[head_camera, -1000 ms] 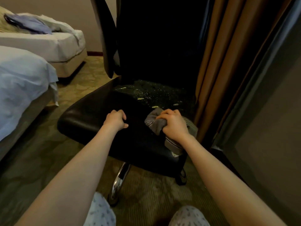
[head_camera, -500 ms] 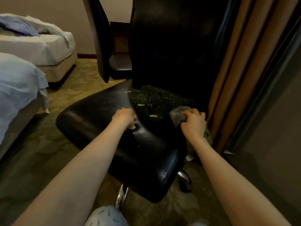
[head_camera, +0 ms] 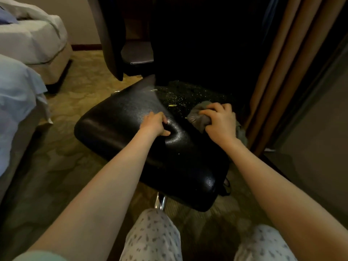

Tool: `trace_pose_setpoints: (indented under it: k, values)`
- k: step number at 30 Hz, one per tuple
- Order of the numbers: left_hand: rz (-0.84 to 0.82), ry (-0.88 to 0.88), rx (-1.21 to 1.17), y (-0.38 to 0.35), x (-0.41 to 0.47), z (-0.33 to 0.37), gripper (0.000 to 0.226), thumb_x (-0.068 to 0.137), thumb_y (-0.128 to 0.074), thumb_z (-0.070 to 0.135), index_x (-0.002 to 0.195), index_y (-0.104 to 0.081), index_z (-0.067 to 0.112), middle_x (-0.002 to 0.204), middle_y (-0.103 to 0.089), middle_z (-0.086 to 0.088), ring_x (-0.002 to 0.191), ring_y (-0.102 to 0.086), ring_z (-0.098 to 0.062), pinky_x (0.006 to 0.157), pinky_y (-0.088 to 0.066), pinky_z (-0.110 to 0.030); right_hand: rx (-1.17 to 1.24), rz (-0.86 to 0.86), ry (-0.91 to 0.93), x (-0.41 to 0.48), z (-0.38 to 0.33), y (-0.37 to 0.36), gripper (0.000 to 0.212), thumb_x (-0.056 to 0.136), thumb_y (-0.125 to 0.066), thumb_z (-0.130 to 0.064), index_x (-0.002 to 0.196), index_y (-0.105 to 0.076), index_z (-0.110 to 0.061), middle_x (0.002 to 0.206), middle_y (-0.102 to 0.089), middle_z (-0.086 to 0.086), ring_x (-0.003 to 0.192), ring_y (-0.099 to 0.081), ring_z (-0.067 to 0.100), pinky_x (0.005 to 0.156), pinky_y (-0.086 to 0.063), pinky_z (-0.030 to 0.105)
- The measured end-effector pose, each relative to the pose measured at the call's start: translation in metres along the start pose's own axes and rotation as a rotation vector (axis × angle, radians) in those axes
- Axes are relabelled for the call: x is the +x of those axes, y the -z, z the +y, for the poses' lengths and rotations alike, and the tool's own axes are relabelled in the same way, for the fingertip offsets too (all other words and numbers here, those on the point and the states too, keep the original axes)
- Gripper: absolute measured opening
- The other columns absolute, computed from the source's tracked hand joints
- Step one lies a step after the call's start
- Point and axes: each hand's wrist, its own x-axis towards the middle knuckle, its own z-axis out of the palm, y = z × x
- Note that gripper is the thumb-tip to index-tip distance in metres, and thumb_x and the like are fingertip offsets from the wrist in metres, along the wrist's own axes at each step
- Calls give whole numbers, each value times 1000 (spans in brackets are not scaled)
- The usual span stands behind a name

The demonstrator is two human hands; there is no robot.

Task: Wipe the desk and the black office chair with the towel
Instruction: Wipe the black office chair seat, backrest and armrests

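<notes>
The black office chair (head_camera: 120, 119) fills the middle of the view, its glossy seat turned toward me and its tall backrest dark behind. Pale crumbs speckle the rear part of the seat. My right hand (head_camera: 219, 122) is closed on a bunched grey towel (head_camera: 197, 117) and presses it on the seat's right rear. My left hand (head_camera: 155, 124) is fisted and pushes into the seat cushion, denting it, with nothing held.
Two beds with white sheets (head_camera: 32, 42) stand at the left. Brown curtains (head_camera: 278, 63) hang right of the chair, with a dark panel (head_camera: 320, 119) beyond. A desk leg and low shelf (head_camera: 137, 53) sit behind the chair. Patterned carpet (head_camera: 56, 166) covers the floor. My knees (head_camera: 152, 236) are at the bottom.
The seat has swung so its front corner points toward me. My right hand has slid the towel back and rightward on the seat. My left hand stays pressed on the cushion.
</notes>
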Motion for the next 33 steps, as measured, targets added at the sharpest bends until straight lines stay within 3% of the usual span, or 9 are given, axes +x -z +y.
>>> trace_pose_setpoints:
  k: [3, 8, 14, 16, 18, 21, 26, 30, 33]
  values:
    - [26, 4, -2, -2, -2, 2, 37, 82, -70, 23, 115, -52, 19, 133, -38, -12, 128, -31, -34, 102, -34, -44, -57, -231, 253, -8, -28, 0, 42, 83, -58, -13, 123, -62, -26, 131, -49, -3, 116, -36, 28, 87, -32, 38]
    - [86, 7, 22, -7, -5, 4, 37, 83, -69, 22, 115, -52, 17, 132, -38, -14, 126, -33, -33, 101, -35, -42, -80, -476, 415, -17, -36, 19, 47, 83, -54, -11, 124, -59, -31, 129, -46, -8, 115, -32, 23, 85, -32, 36]
    - [95, -27, -17, -8, -14, 2, 38, 84, -68, 21, 118, -52, 12, 130, -42, -13, 124, -37, -32, 102, -34, -39, -108, -692, 756, -54, -53, 53, 33, 78, -55, -14, 104, -69, -29, 120, -52, -10, 109, -36, 20, 78, -31, 32]
    - [51, -69, -108, -4, -18, -4, 36, 84, -68, 17, 117, -55, 12, 126, -49, -11, 122, -44, -28, 103, -36, -36, -104, -687, 761, -50, -50, 63, 32, 77, -54, -13, 102, -69, -26, 118, -55, -10, 109, -38, 20, 81, -35, 33]
    - [-85, -56, -338, 8, -26, -12, 36, 84, -64, 1, 116, -55, 15, 126, -52, -8, 119, -48, -22, 100, -42, -33, -24, -484, 710, -41, -48, 58, 34, 75, -55, -11, 101, -70, -26, 116, -57, -8, 108, -41, 23, 77, -32, 32]
    - [-261, -50, -511, 22, -43, -18, 48, 86, -48, -14, 120, -46, 19, 110, -56, -5, 96, -55, -15, 75, -49, -15, 57, -235, 520, -35, -59, 27, 37, 74, -58, -11, 106, -71, -24, 119, -58, 0, 108, -44, 32, 76, -28, 34]
    - [65, 76, -223, 0, -52, -27, 37, 86, -52, 0, 121, -55, 12, 115, -58, -9, 107, -54, -24, 83, -41, -26, 62, -445, 432, -34, -73, -2, 50, 81, -57, -14, 129, -56, -30, 136, -44, -3, 115, -33, 27, 91, -38, 41]
    - [129, 38, -210, -8, -50, -28, 34, 84, -52, -5, 114, -58, 10, 91, -54, -1, 91, -53, -19, 67, -38, -17, 98, -531, 647, -46, -63, 5, 48, 77, -61, -14, 122, -62, -30, 131, -49, -7, 108, -35, 25, 86, -37, 37]
    - [175, 42, -192, -12, -50, -27, 33, 82, -58, -5, 112, -59, 9, 95, -47, -2, 86, -48, -15, 73, -38, -20, 76, -571, 819, -64, -54, 15, 45, 75, -62, -14, 117, -65, -30, 126, -51, -7, 109, -35, 24, 80, -31, 32]
